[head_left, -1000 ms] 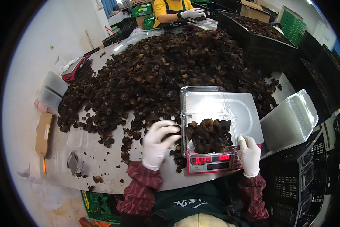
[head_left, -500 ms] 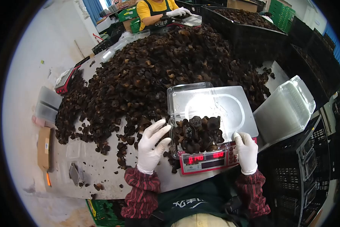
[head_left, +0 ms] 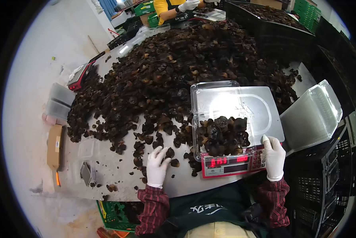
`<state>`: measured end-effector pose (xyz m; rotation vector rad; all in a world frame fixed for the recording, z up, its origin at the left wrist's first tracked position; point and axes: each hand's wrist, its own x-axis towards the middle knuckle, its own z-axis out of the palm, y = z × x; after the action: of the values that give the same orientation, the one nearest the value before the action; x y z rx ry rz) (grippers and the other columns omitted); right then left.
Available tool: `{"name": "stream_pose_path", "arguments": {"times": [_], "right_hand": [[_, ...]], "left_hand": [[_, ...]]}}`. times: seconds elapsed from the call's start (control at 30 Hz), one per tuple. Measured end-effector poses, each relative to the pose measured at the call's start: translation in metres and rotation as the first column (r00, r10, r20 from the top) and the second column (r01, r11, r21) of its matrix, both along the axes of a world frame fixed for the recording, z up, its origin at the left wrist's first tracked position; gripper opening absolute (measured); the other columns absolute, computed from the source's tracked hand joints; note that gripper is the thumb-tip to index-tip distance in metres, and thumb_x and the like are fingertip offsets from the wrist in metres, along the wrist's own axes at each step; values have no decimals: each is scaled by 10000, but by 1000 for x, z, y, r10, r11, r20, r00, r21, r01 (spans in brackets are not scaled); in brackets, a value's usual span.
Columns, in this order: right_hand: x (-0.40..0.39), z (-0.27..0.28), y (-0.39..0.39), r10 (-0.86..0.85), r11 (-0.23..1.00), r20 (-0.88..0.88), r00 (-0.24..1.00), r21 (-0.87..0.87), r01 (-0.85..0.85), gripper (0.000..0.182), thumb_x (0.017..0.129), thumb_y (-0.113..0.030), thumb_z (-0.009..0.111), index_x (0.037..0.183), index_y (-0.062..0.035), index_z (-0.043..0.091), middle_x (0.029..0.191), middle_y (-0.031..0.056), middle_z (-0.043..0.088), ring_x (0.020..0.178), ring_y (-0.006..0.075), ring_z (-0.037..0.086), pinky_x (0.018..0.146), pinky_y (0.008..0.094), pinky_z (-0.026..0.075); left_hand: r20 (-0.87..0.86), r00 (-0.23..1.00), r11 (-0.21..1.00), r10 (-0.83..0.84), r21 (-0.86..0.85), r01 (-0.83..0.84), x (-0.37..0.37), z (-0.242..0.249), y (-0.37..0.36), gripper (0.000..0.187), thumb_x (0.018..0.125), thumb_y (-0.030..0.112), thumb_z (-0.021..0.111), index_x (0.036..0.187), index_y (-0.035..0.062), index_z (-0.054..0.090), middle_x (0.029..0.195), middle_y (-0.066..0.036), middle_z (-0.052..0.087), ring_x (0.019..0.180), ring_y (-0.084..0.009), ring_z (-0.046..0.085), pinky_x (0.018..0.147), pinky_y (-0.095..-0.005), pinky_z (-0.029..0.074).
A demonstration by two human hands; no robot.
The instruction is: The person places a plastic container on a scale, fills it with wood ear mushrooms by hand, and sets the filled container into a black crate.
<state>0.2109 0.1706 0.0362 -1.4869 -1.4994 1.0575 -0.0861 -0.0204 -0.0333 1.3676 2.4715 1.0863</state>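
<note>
Dark, curled mushroom-like pieces (head_left: 178, 67) form a big heap on the metal table (head_left: 118, 166). A clear plastic box (head_left: 194, 131) with its lid open lies on a red-framed digital scale (head_left: 265, 103), holding a clump of the dark pieces (head_left: 223, 137). My left hand (head_left: 157, 166), white-gloved, is at loose pieces left of the scale; its fingers are bent around a dark piece, partly hidden. My right hand (head_left: 273, 158), gloved too, rests by the scale's front right corner, thumb and fingers close together, nothing clearly visible between them.
Stacked clear boxes (head_left: 312, 117) stand right of the scale. Black crates (head_left: 265, 31) rise behind. A co-worker in yellow (head_left: 166, 10) is across the heap. At left are a second scale (head_left: 78, 77), clear containers (head_left: 61, 99) and a cardboard piece (head_left: 55, 146). A green crate (head_left: 106, 218) sits below.
My left hand has moved from the box's left edge down to the loose pieces. The whole view has shifted. The scale's red reading has changed, and the co-worker's hands have moved.
</note>
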Motion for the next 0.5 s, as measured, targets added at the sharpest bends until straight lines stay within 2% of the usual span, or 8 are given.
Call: {"name": "stream_pose_path", "arguments": {"times": [0.03,0.07,0.13,0.17,0.33,0.4,0.43,0.5], "right_hand": [[-2,0,0,4,1000,-1,1000,1,-4,219,897,-177,623,991,17,655,688,38,611,492,56,507,467,215,419],[-3,1,-1,18,1000,9,1000,-1,-18,216,896,-175,624,991,16,656,692,40,615,493,55,506,465,215,420],[-5,2,-3,29,1000,23,999,0,-29,213,895,-172,624,991,14,657,696,42,620,494,53,506,463,216,421],[-7,4,-5,26,1000,5,1000,-2,-26,210,899,-174,622,977,19,652,692,22,600,493,46,483,465,210,402],[0,1,-5,30,999,-28,999,43,-29,216,905,-183,621,949,26,648,686,1,579,492,37,456,467,199,383],[3,0,-6,37,999,-14,999,33,-37,217,907,-177,615,973,27,648,706,18,605,503,42,481,467,201,404],[4,1,-6,49,999,-1,999,20,-49,221,909,-171,608,998,28,648,726,36,631,515,47,506,467,203,425],[3,2,-7,45,999,-3,999,26,-45,222,909,-171,610,1000,28,645,719,33,623,514,46,503,468,201,423]], "left_hand": [[-134,991,1000,-16,-26,12,4,2,0,375,718,90,724,1087,115,662,1209,-119,556,1153,-311,483,958,-391,417],[-135,991,1000,-14,-25,10,3,1,-1,375,718,90,724,1087,115,662,1209,-119,556,1153,-311,483,958,-391,417],[-157,965,947,-209,-278,160,2,-9,-2,422,674,151,749,1087,151,664,1254,-117,522,1201,-344,421,983,-431,383],[-141,965,970,-221,-134,202,-5,-26,-4,373,672,77,706,1037,151,681,1194,-109,559,1141,-325,478,942,-413,418],[-7,993,993,-119,5,119,-21,-43,5,365,631,-111,556,908,83,695,1007,-99,622,964,-271,588,837,-345,487],[389,915,989,-106,136,57,-30,-37,15,358,637,-141,537,896,48,694,976,-101,623,925,-226,608,797,-300,500],[457,880,971,-132,236,24,-22,-17,26,326,677,-173,508,898,1,673,980,-68,598,908,-141,603,788,-249,496],[453,862,924,-229,379,47,-10,21,50,341,704,-188,496,921,6,673,1035,-84,586,900,-149,610,806,-245,500]]}}
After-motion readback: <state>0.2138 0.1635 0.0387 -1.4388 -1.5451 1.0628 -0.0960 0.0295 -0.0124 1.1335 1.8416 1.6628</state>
